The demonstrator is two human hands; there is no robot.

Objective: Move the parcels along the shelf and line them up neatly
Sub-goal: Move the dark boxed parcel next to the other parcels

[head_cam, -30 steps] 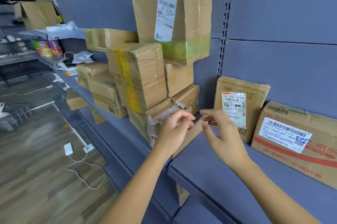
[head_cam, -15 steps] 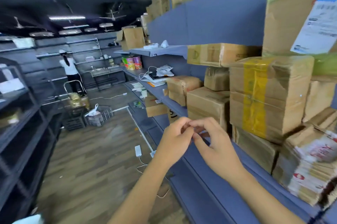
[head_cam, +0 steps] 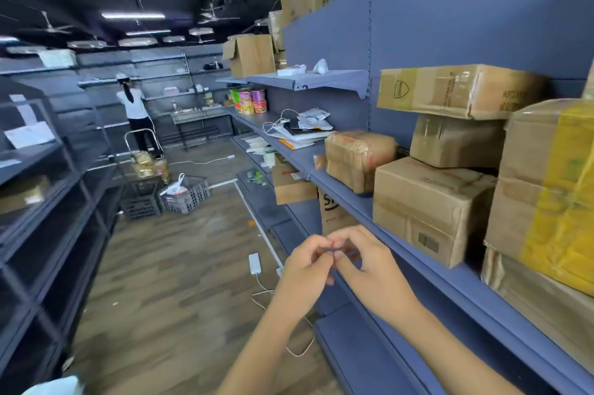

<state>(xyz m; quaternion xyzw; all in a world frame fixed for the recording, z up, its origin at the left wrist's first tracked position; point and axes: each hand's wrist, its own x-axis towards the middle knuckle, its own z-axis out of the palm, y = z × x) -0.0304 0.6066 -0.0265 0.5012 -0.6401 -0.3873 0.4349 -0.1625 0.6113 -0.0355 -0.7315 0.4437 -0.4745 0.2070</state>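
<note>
Brown parcels (head_cam: 427, 211) (one yellow-taped), blue shelf (head_cam: 466, 282)

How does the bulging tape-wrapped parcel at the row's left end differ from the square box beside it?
The tape-wrapped parcel is smaller, the square box bigger. The parcel bulges with rounded corners; the box has crisp edges. The parcel is glossy with tape all over; the box shows plain cardboard with a small dark label. Both are brown, on the same blue shelf.

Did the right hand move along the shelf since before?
Yes: the right hand moved leftward along the blue metal shelf, past the yellow-taped cardboard parcel.
</note>
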